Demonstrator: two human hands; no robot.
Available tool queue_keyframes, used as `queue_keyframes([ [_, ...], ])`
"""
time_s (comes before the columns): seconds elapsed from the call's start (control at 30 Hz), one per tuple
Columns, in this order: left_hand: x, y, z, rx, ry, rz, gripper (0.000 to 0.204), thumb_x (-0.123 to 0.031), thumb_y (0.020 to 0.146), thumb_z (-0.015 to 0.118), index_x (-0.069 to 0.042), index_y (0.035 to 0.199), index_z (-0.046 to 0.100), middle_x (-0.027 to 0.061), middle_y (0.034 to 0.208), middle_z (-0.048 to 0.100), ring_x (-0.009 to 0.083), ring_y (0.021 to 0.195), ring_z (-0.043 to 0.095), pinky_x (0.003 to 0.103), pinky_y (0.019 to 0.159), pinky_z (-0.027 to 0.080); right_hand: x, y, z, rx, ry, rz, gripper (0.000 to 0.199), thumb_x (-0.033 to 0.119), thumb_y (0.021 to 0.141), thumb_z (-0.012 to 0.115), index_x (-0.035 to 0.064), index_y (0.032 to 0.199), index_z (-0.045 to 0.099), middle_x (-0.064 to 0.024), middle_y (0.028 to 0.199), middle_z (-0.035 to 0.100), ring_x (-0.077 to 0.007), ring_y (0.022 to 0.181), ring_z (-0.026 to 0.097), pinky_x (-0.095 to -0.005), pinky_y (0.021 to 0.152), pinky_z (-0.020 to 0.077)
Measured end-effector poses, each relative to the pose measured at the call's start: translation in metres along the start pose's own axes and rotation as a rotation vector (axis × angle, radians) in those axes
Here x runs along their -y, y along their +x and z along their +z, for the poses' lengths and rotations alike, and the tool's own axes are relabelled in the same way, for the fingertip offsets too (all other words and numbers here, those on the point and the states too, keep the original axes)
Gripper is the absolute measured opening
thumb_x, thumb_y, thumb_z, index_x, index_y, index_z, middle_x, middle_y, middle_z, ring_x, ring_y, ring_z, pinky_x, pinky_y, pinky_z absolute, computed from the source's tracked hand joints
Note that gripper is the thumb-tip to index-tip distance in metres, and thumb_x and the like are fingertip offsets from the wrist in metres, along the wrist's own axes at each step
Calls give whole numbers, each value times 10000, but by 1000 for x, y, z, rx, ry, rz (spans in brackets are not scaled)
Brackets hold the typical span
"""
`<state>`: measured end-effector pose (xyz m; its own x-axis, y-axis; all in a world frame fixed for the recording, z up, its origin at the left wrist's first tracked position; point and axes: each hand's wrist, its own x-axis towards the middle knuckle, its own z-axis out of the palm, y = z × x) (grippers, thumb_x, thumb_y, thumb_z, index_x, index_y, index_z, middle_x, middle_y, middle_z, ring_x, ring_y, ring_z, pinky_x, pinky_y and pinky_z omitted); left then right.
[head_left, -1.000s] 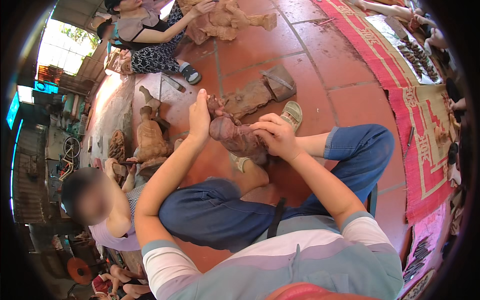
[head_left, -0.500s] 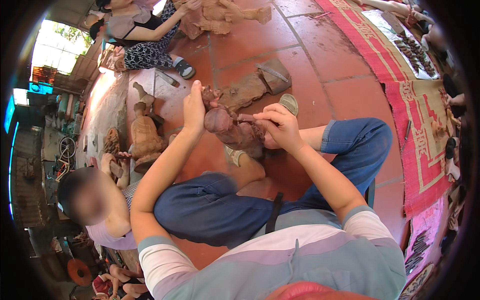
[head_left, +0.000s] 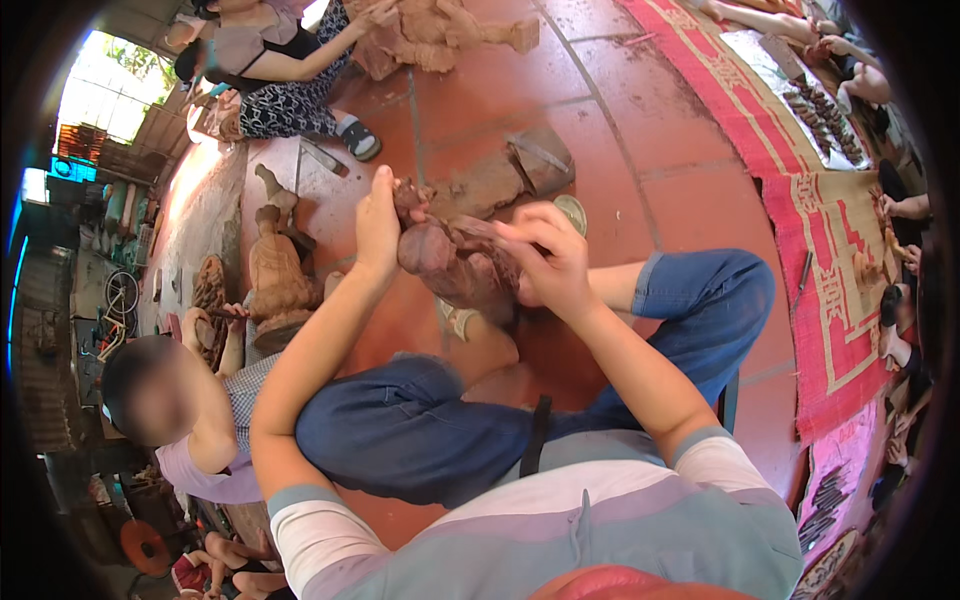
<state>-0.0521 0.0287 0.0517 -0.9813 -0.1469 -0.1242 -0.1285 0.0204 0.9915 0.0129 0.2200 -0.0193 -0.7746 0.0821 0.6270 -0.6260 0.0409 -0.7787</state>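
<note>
We hold a reddish-brown clay figure [head_left: 455,262] just above the centre of the frame, over a red tiled floor [head_left: 640,150]. The figure is a lumpy, elongated mass with a rounded bulge at its left and a narrower part rising toward the upper left; its surface is matte and uneven, and finer detail is not legible. Our left hand [head_left: 378,225] stands upright against the figure's left side, palm pressed to the clay, fingers extended upward. Our right hand [head_left: 548,258] curls over the figure's right side, fingers bent and gripping it. Our legs in blue jeans [head_left: 420,430] cross below the figure, which sits above the knee.

At the left of the frame, a second person's hand [head_left: 232,318] touches a tan carved figure [head_left: 275,275] on the floor. At the upper left, a third person [head_left: 280,70] works on a larger clay piece [head_left: 430,35]. A red patterned mat [head_left: 830,250] runs along the right edge
</note>
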Motion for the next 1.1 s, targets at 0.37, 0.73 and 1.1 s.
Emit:
queue_keyframes([
  [0.37,3,-2,5,-20,43,3,501,-443,947,410,-3,798,597,84,670,610,134,551,554,262,550,472,-24,-23,-13,-69,-18,33,166,53,780,693,104,938,702,-53,857,575,-142,760,572,-255,616,462],
  [0.73,-1,0,-3,-7,-32,21,529,-438,949,400,0,761,630,62,629,591,134,575,541,260,554,435,60,46,43,153,-75,292,146,149,772,707,34,835,644,-96,957,655,-222,855,650,-309,734,504],
  [1.1,24,19,-7,-45,-123,17,460,-460,918,486,-32,776,576,78,728,589,157,681,570,289,567,451,47,27,37,65,-111,196,167,221,768,711,71,800,645,-61,905,653,-232,814,632,-322,670,492],
])
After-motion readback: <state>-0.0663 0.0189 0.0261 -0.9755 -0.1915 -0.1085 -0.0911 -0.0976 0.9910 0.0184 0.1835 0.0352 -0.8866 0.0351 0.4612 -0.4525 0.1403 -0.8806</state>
